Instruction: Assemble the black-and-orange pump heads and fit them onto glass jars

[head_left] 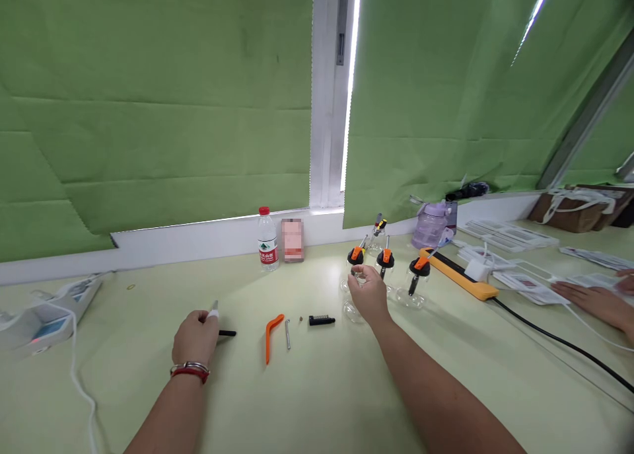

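Through the head camera I see the orange lever (269, 335) lying nearest me on the table (297, 408), bent end pointing away, between my 2 arms, presumably so either hand can reach it. My left hand (194, 340) is beyond the lever's left, fingers curled and pinching a slim pale piece (213, 310), tip upward, probably held that way to keep the tip free of the palm. A black rod (228, 333) shows just beside that hand; I cannot tell whether the fingers touch it. Right of the lever come the metal pin (288, 334), a tiny bit (300, 319) and the black spring part (321, 320), spread in a loose row and apart, which I take as a way of keeping small parts from getting mixed up. My right hand (369, 292) is lifted by the jars (415, 281), thumb and fingers bent toward each other; I cannot tell whether they pinch anything, since the jars overlap them. The 3 jars with orange-and-black tops stand upright, likely grouped to leave the middle free for loose parts. Farther back, the water bottle (268, 242) and purple jug (430, 224) stand near the wall, seemingly parked out of the way.
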### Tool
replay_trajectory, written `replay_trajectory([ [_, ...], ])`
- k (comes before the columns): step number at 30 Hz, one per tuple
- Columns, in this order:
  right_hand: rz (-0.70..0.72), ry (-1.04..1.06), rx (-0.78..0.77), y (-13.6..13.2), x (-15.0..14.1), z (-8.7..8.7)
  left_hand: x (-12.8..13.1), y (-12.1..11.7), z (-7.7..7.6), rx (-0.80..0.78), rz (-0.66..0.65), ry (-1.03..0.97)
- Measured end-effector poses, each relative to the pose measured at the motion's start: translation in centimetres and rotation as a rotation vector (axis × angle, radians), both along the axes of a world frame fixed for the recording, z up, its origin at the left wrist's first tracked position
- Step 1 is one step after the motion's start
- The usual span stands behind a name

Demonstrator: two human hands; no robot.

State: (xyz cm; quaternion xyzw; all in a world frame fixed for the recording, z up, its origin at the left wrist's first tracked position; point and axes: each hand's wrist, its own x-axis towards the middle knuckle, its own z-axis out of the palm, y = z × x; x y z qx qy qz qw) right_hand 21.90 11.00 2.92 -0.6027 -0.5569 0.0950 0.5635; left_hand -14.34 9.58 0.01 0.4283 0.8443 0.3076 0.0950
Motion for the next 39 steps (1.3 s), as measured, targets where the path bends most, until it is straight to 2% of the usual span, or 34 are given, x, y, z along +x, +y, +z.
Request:
replay_trajectory([
  [4, -0.011, 0.008, -0.018, 0.0, 0.1, 0.1, -0.1, 0.1, -0.2, 0.011, 0.003, 0.008],
  [10, -0.103, -0.001, -0.071, 0.0, 0.7, 0.3, -0.5, 0.4, -0.6, 0.013, 0.019, 0.02],
  [16, -0.209, -0.2, 0.052, -0.1, 1.5, 0.8, -0.4, 0.6, -0.4, 0.04, 0.025, 0.064],
  [19, -0.293, -0.272, 0.185, -0.1, 3.5, 2.0, -0.2, 0.3, -0.1, 0.071, 0.028, 0.097],
  [21, -0.422, -0.294, 0.233, 0.0, 5.7, 2.7, 0.3, 0.0, 0.1, 0.121, 0.023, 0.153],
  [24, -0.657, -0.242, 0.16, 0.4, 9.4, 3.0, 1.4, -0.5, 0.6, 0.255, 0.004, 0.281],
  [26, -0.713, -0.22, 0.054, 0.6, 11.5, 2.5, 2.2, -0.8, 0.8, 0.356, -0.026, 0.356],
  [28, -0.692, -0.208, -0.076, 0.7, 13.0, 1.4, 2.9, -1.1, 0.8, 0.445, -0.074, 0.42],
  [32, -0.499, -0.181, -0.232, 0.7, 14.6, -0.6, 3.8, -1.3, 0.5, 0.59, -0.152, 0.537],
  [36, -0.45, -0.125, -0.214, 0.0, 15.4, -1.0, 4.2, -1.3, 0.2, 0.682, -0.213, 0.578],
  [39, -0.489, -0.063, -0.157, -1.3, 15.5, 0.1, 4.3, -1.3, 0.1, 0.718, -0.248, 0.563],
])
